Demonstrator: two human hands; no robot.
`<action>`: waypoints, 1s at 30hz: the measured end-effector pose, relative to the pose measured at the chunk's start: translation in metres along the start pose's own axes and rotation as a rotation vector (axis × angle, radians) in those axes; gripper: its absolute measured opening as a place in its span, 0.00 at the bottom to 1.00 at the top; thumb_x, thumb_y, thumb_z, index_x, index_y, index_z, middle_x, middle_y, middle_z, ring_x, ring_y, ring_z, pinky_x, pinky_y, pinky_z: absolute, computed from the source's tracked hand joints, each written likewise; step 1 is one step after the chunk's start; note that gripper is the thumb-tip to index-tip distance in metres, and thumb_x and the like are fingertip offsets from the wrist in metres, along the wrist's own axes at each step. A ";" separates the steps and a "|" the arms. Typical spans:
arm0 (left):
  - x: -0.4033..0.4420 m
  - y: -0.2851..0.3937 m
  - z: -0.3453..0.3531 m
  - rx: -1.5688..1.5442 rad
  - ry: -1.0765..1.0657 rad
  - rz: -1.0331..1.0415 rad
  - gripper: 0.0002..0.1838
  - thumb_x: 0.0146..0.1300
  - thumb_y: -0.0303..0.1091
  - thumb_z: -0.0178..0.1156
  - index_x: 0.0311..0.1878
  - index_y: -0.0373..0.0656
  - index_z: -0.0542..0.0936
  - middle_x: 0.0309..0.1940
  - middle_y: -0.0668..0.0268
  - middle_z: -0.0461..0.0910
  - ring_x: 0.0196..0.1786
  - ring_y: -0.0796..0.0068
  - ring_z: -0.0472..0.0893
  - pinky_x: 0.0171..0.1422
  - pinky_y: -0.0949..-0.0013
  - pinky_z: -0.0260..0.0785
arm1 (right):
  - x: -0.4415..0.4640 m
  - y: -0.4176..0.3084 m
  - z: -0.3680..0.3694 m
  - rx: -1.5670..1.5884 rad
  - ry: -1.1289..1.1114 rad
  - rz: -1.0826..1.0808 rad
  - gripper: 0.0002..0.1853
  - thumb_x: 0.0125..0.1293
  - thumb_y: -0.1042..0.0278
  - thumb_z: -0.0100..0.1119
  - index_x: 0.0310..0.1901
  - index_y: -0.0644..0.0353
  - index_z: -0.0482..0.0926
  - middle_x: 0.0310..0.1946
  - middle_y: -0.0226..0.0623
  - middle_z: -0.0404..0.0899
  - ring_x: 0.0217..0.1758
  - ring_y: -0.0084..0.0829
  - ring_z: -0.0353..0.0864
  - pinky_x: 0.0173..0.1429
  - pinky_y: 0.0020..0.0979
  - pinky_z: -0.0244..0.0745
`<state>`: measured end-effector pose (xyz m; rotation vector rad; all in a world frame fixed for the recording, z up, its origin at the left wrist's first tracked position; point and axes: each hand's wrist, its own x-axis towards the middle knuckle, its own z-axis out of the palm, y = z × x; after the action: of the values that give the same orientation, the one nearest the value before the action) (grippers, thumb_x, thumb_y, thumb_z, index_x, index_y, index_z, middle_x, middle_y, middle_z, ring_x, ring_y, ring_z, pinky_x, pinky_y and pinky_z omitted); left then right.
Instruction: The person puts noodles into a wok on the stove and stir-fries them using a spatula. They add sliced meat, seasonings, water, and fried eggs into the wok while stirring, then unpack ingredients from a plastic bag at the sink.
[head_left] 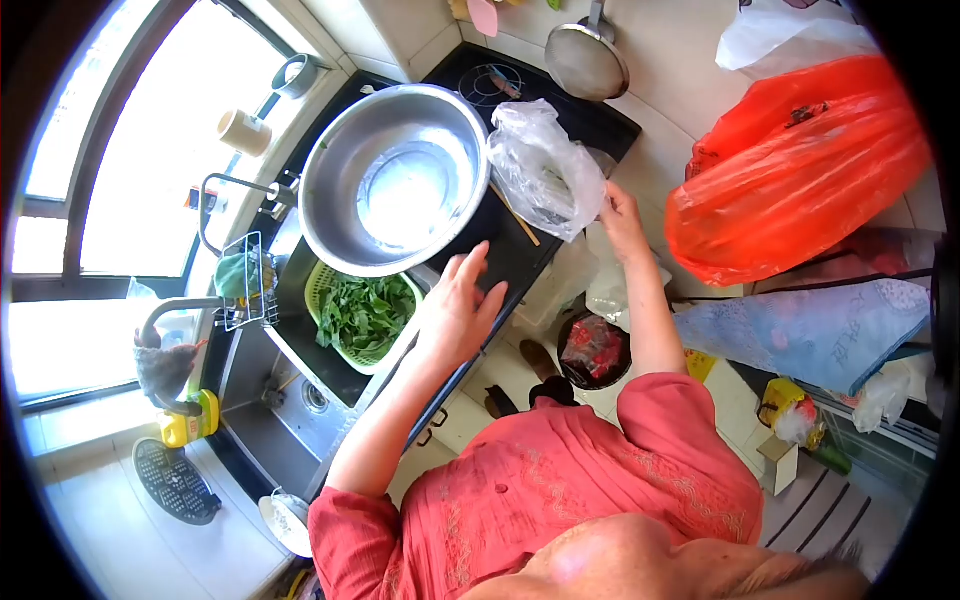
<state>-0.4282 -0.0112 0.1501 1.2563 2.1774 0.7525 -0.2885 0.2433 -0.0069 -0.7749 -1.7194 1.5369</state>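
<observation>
My left hand hovers by the counter's front edge with its fingers apart and nothing in it. Just beyond its fingertips stands a large steel basin, with a shiny bare bottom. Below the basin, a light-green colander full of leafy greens sits over the sink. My right hand is closed on the edge of a clear plastic bag, which lies crumpled on the black counter. Whether the bag contains anything is hard to make out. A thin wooden stick, perhaps a chopstick, lies partly under the bag.
A steel sink and faucet are at the left, beneath the window. A strainer hangs on the wall. Large red plastic bags hang at the right. On the floor, a bin stands near my feet.
</observation>
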 end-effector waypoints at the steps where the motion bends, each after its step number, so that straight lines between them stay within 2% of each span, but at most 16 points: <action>1: 0.008 0.000 0.011 0.104 0.127 0.139 0.36 0.58 0.35 0.64 0.68 0.37 0.62 0.61 0.53 0.68 0.46 0.61 0.78 0.49 0.63 0.73 | -0.005 -0.007 -0.002 0.146 -0.047 0.052 0.07 0.68 0.72 0.51 0.41 0.62 0.78 0.35 0.26 0.79 0.36 0.22 0.75 0.42 0.28 0.71; 4: 0.031 0.020 0.024 0.228 0.274 0.303 0.43 0.53 0.35 0.67 0.71 0.34 0.57 0.68 0.48 0.58 0.59 0.51 0.70 0.62 0.59 0.68 | -0.006 -0.003 -0.006 0.270 -0.125 0.085 0.09 0.69 0.73 0.48 0.45 0.63 0.78 0.37 0.25 0.78 0.40 0.18 0.73 0.45 0.26 0.70; 5: 0.036 0.026 0.027 0.279 0.345 0.377 0.41 0.52 0.32 0.65 0.70 0.36 0.59 0.69 0.51 0.59 0.55 0.55 0.73 0.56 0.61 0.71 | -0.006 -0.005 -0.006 0.244 -0.158 0.066 0.11 0.70 0.74 0.47 0.47 0.64 0.78 0.38 0.26 0.79 0.41 0.19 0.74 0.47 0.25 0.70; 8: 0.049 0.034 0.027 0.547 0.224 0.552 0.44 0.48 0.30 0.70 0.69 0.36 0.60 0.70 0.50 0.58 0.61 0.55 0.70 0.61 0.59 0.67 | -0.014 -0.030 0.002 0.386 -0.079 0.138 0.11 0.72 0.72 0.45 0.47 0.65 0.77 0.40 0.28 0.79 0.43 0.20 0.75 0.50 0.26 0.70; 9: 0.054 0.034 0.030 0.559 0.281 0.606 0.36 0.50 0.28 0.65 0.65 0.35 0.65 0.62 0.54 0.69 0.52 0.60 0.72 0.52 0.61 0.66 | -0.014 -0.027 0.001 0.383 -0.080 0.142 0.11 0.72 0.72 0.45 0.47 0.65 0.77 0.40 0.28 0.79 0.43 0.20 0.75 0.50 0.26 0.70; 12: 0.068 0.022 0.041 0.686 0.088 0.479 0.25 0.52 0.26 0.58 0.57 0.37 0.71 0.48 0.60 0.75 0.48 0.62 0.72 0.49 0.63 0.63 | -0.002 -0.005 0.001 0.477 -0.181 0.160 0.13 0.73 0.68 0.47 0.51 0.65 0.76 0.44 0.29 0.79 0.46 0.22 0.76 0.54 0.27 0.70; 13: 0.070 0.021 0.041 0.702 0.070 0.486 0.14 0.51 0.25 0.54 0.44 0.40 0.74 0.39 0.64 0.75 0.46 0.63 0.70 0.49 0.62 0.61 | 0.005 -0.002 0.004 0.566 -0.206 0.165 0.13 0.72 0.70 0.46 0.54 0.64 0.74 0.47 0.31 0.78 0.48 0.24 0.76 0.56 0.27 0.70; 16: 0.062 0.016 0.049 0.626 0.104 0.596 0.09 0.51 0.27 0.55 0.37 0.40 0.75 0.41 0.62 0.74 0.46 0.62 0.70 0.49 0.60 0.61 | 0.012 -0.007 0.013 0.532 -0.158 0.143 0.17 0.70 0.74 0.46 0.59 0.64 0.71 0.51 0.34 0.76 0.50 0.26 0.77 0.57 0.29 0.71; 17: 0.058 0.017 0.054 0.624 0.133 0.591 0.06 0.51 0.28 0.55 0.34 0.40 0.76 0.46 0.59 0.74 0.53 0.59 0.70 0.57 0.56 0.62 | 0.012 -0.016 0.017 0.406 -0.086 0.113 0.20 0.69 0.75 0.47 0.62 0.64 0.68 0.53 0.35 0.75 0.50 0.27 0.77 0.55 0.30 0.72; 18: 0.055 0.018 0.057 0.622 0.129 0.587 0.06 0.51 0.28 0.55 0.34 0.40 0.76 0.46 0.59 0.74 0.53 0.59 0.70 0.57 0.56 0.62 | 0.009 -0.021 0.014 0.406 -0.087 0.119 0.20 0.69 0.75 0.47 0.62 0.64 0.68 0.53 0.35 0.75 0.50 0.27 0.77 0.55 0.30 0.72; 20: 0.052 0.018 0.063 0.569 0.248 0.672 0.07 0.52 0.29 0.55 0.35 0.39 0.75 0.51 0.57 0.73 0.60 0.57 0.68 0.68 0.52 0.57 | -0.003 -0.031 0.004 -0.169 0.098 -0.149 0.24 0.68 0.73 0.52 0.65 0.62 0.66 0.55 0.40 0.75 0.56 0.26 0.75 0.58 0.31 0.72; 21: 0.051 0.015 0.066 0.574 0.194 0.661 0.09 0.54 0.29 0.54 0.38 0.38 0.75 0.52 0.54 0.73 0.64 0.56 0.67 0.74 0.48 0.51 | -0.015 -0.040 -0.008 -0.376 0.121 -0.070 0.28 0.68 0.70 0.55 0.67 0.62 0.62 0.58 0.48 0.73 0.56 0.29 0.76 0.59 0.32 0.72; 22: 0.051 0.015 0.067 0.573 0.197 0.658 0.09 0.54 0.29 0.54 0.38 0.38 0.75 0.52 0.54 0.73 0.64 0.56 0.67 0.74 0.48 0.51 | -0.028 -0.055 -0.013 -0.377 0.118 -0.071 0.28 0.68 0.70 0.55 0.67 0.62 0.62 0.58 0.48 0.73 0.56 0.29 0.76 0.59 0.32 0.72; 24: 0.054 0.014 0.067 0.525 0.042 0.572 0.11 0.56 0.29 0.54 0.43 0.38 0.74 0.52 0.52 0.74 0.62 0.56 0.71 0.72 0.47 0.53 | -0.054 -0.088 -0.019 -0.150 0.039 0.228 0.31 0.66 0.68 0.59 0.69 0.60 0.61 0.58 0.51 0.73 0.52 0.30 0.79 0.54 0.31 0.75; 27: 0.059 0.021 0.063 0.564 -0.051 0.511 0.14 0.58 0.29 0.54 0.47 0.38 0.74 0.52 0.50 0.75 0.61 0.59 0.73 0.72 0.47 0.54 | -0.075 -0.139 0.014 -0.275 0.042 0.036 0.36 0.62 0.65 0.64 0.70 0.57 0.59 0.52 0.51 0.76 0.40 0.29 0.81 0.41 0.29 0.76; 30: 0.064 0.023 0.069 0.411 0.046 0.499 0.19 0.57 0.27 0.53 0.53 0.34 0.74 0.53 0.50 0.76 0.59 0.56 0.75 0.71 0.51 0.57 | -0.052 -0.115 0.021 -0.324 0.013 -0.037 0.38 0.61 0.65 0.64 0.71 0.58 0.57 0.44 0.48 0.79 0.33 0.25 0.80 0.35 0.28 0.76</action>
<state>-0.3963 0.0694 0.1065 2.0575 2.1415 0.5257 -0.2740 0.1755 0.1007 -0.9048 -1.9887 1.2401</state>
